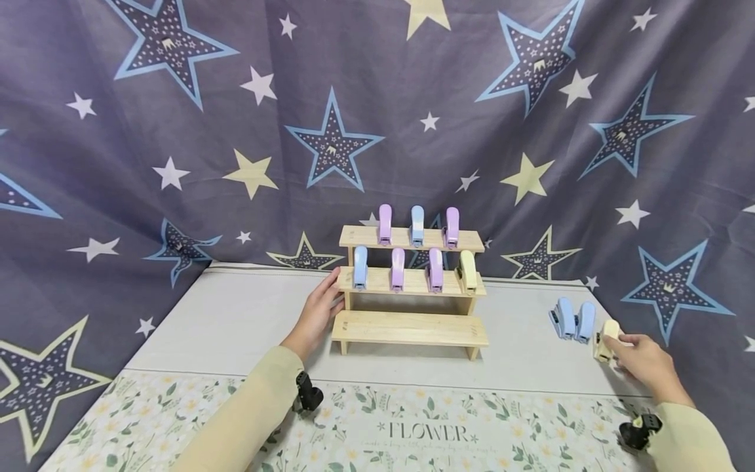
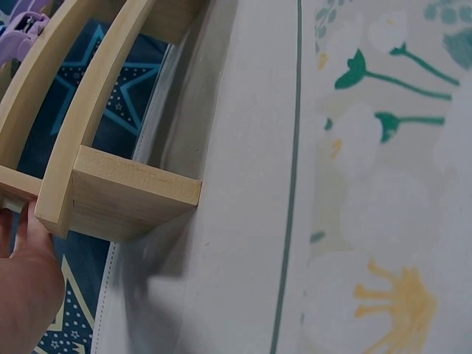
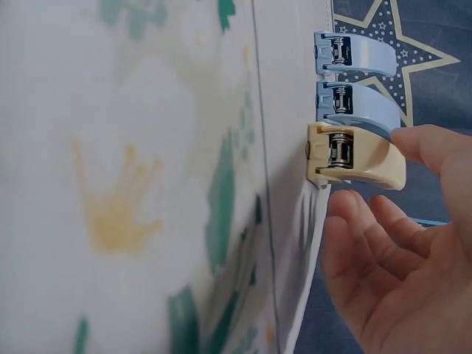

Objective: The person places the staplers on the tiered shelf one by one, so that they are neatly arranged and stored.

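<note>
My left hand holds the left end of the three-step wooden display stand at its middle shelf. In the left wrist view its fingertips go partly behind the wood. Far right, my right hand touches a pale yellow hole punch. In the right wrist view one digit meets the handle of that punch, while other loosely bent fingers lie apart below it. Two blue hole punches stand side by side just left of the yellow one.
On the top shelf are two purple hole punches with a blue one between. The middle shelf bears a blue, two purple and a yellow punch. A star-printed curtain hangs behind the table.
</note>
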Demonstrator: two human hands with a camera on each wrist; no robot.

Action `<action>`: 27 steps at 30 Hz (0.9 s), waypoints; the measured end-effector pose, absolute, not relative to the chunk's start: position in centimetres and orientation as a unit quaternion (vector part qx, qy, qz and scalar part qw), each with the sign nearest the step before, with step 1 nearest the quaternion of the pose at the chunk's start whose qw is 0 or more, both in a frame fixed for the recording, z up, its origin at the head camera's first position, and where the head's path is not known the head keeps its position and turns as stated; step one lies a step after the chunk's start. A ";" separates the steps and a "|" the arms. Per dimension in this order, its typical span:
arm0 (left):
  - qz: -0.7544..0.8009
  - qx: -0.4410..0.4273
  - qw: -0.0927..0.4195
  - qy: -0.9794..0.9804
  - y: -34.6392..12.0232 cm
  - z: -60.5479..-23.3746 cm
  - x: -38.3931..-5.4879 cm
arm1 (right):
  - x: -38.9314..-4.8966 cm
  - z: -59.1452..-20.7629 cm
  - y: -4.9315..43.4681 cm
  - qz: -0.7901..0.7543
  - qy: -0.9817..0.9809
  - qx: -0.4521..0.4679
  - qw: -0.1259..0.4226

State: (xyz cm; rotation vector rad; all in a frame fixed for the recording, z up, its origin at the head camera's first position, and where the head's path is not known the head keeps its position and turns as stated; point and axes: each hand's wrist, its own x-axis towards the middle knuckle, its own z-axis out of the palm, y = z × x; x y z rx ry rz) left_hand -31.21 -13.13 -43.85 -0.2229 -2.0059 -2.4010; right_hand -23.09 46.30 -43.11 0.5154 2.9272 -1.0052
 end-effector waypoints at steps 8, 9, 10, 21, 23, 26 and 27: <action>-0.765 -0.067 0.001 -0.640 -13.2 -43.9 -31.3 | -23.5 -43.8 46.3 -0.363 0.912 0.189 0.028; -0.765 -0.067 0.000 -0.640 -13.2 -43.9 -31.3 | -23.5 -43.8 46.2 -0.363 0.912 0.188 0.027; -0.765 -0.067 0.000 -0.640 -13.2 -43.9 -31.3 | -23.5 -43.9 46.2 -0.364 0.912 0.189 0.024; -0.764 -0.064 0.001 -0.643 -13.2 -43.9 -31.2 | -23.5 -43.9 46.1 -0.356 0.915 0.191 -0.007; -0.764 -0.065 0.000 -0.642 -13.2 -43.8 -31.2 | -23.5 -44.0 46.1 -0.353 0.915 0.193 -0.012; -0.765 -0.070 0.000 -0.641 -13.1 -43.8 -31.1 | -23.3 -44.0 46.0 -0.349 0.916 0.197 -0.027; -0.765 -0.071 0.000 -0.640 -13.1 -43.8 -31.1 | -23.2 -43.9 45.9 -0.345 0.918 0.195 -0.034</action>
